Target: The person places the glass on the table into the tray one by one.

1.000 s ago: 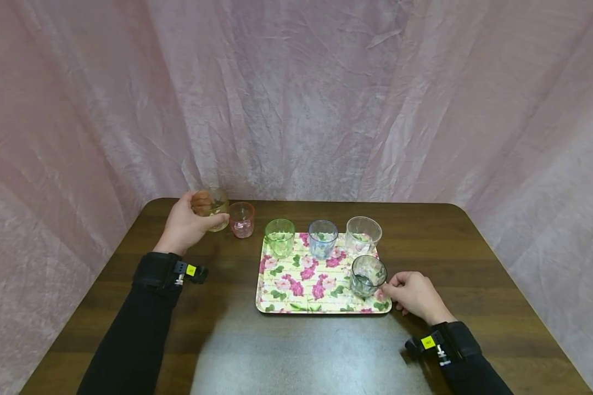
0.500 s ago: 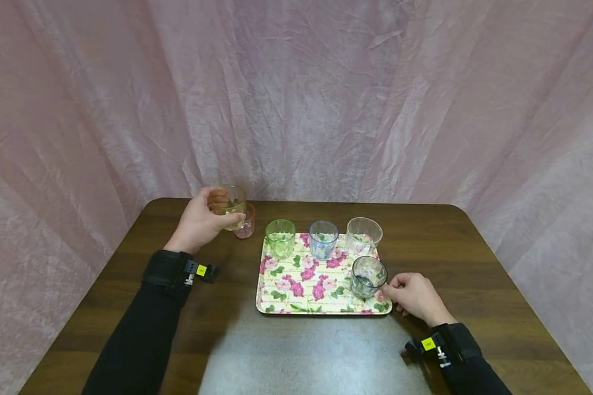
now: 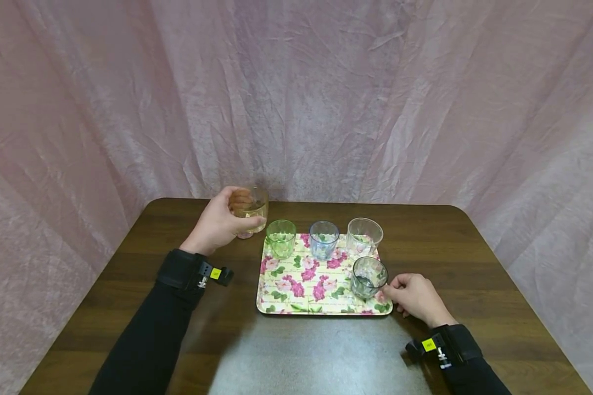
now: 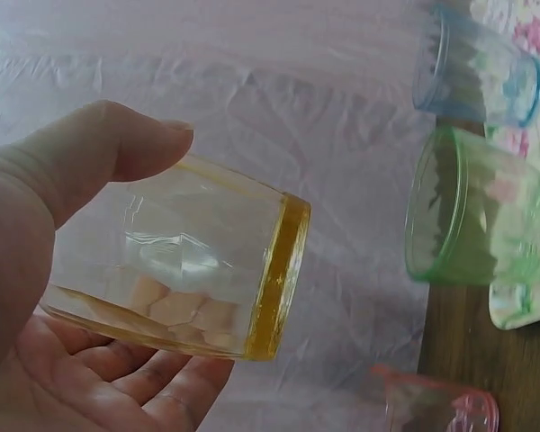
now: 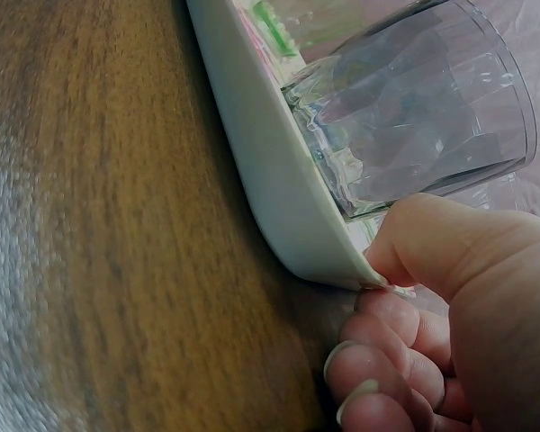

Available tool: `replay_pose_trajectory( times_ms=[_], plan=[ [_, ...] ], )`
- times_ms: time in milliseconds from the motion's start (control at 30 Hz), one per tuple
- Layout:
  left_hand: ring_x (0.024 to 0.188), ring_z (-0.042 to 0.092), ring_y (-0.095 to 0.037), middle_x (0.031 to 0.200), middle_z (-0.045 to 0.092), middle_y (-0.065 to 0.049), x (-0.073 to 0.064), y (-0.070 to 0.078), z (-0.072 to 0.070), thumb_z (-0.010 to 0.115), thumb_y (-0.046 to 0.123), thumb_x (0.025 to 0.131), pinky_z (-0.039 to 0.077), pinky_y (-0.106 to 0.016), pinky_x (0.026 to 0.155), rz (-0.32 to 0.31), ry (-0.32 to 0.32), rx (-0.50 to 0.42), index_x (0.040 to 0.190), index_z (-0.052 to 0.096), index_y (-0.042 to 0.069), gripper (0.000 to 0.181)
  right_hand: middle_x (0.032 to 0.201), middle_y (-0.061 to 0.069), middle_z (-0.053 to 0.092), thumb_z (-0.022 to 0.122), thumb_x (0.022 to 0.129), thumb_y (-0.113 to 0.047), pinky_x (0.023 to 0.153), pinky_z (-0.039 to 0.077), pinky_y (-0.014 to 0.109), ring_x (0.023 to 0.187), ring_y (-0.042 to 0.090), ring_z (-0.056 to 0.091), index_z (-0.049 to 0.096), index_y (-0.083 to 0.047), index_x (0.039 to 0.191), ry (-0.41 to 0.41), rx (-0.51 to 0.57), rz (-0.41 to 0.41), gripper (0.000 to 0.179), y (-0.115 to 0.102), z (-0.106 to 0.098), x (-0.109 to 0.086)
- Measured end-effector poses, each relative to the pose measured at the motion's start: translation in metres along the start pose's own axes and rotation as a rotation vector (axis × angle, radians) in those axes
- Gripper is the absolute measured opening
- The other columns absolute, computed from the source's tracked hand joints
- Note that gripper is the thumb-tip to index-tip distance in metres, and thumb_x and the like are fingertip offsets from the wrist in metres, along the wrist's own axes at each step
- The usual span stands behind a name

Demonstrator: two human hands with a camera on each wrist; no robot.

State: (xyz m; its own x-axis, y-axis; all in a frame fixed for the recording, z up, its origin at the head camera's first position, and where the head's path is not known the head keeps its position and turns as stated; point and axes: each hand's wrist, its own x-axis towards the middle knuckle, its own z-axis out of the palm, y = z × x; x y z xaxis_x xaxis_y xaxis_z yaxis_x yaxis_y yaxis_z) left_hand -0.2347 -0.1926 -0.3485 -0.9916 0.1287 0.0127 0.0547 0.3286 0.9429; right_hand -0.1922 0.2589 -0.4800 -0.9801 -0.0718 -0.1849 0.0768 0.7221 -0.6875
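Observation:
My left hand (image 3: 219,224) grips a yellow-tinted glass (image 4: 184,261) at the far left of the table, thumb on one side and fingers round the other. It is held up, overlapping the pink glass (image 4: 441,409), which is mostly hidden behind it in the head view. My right hand (image 3: 417,296) pinches the near right corner of a floral tray (image 3: 296,303), thumb on top of the rim. On that tray a grey glass (image 3: 369,277) stands close by the right thumb. Along its back edge are a green glass (image 3: 280,241), a blue glass (image 3: 323,241) and a larger clear glass (image 3: 364,236).
The brown wooden table (image 3: 474,263) has rounded far corners. Beyond its far edge hangs a pale pink curtain (image 3: 296,99). Bright light reflects off the tabletop in front of the tray.
My left hand has carried the yellow glass to the right, across in front of the pink glass and close to the green one. The right hand stays at the tray's corner.

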Motion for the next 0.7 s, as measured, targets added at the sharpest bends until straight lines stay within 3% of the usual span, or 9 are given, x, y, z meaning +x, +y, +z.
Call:
replay_pose_trajectory(
  times_ms=[100,333,700],
  plan=[
    [0.135,0.059,-0.038,0.157,0.053,-0.018,0.000,0.002,0.005,0.088,0.018,0.094,0.068,-0.035,0.084,0.019,-0.007,0.033,0.158,0.043,0.005,0.080,0.062,-0.001,0.064,0.077,0.096,-0.027,0.052,0.057,0.032,0.056,0.018,0.064,0.071,-0.011,0.081,-0.001,0.002,-0.001,0.023,0.000,0.000,0.000],
    [0.144,0.056,-0.036,0.153,0.059,-0.015,-0.002,0.009,0.019,0.090,0.023,0.092,0.049,-0.054,0.121,0.082,-0.019,0.108,0.155,0.048,0.005,0.077,0.063,-0.001,0.065,0.077,0.096,-0.026,0.052,0.058,0.032,0.056,0.018,0.063,0.071,-0.011,0.081,-0.001,0.008,-0.007,0.023,0.000,0.000,0.000],
    [0.143,0.058,-0.035,0.152,0.058,-0.015,-0.006,0.016,0.045,0.091,0.019,0.092,0.051,-0.053,0.121,0.086,-0.095,0.084,0.153,0.050,0.007,0.075,0.063,-0.001,0.064,0.077,0.096,-0.027,0.052,0.058,0.032,0.056,0.018,0.064,0.070,-0.010,0.081,-0.003,0.008,0.002,0.023,0.000,0.000,0.000]
  ],
)
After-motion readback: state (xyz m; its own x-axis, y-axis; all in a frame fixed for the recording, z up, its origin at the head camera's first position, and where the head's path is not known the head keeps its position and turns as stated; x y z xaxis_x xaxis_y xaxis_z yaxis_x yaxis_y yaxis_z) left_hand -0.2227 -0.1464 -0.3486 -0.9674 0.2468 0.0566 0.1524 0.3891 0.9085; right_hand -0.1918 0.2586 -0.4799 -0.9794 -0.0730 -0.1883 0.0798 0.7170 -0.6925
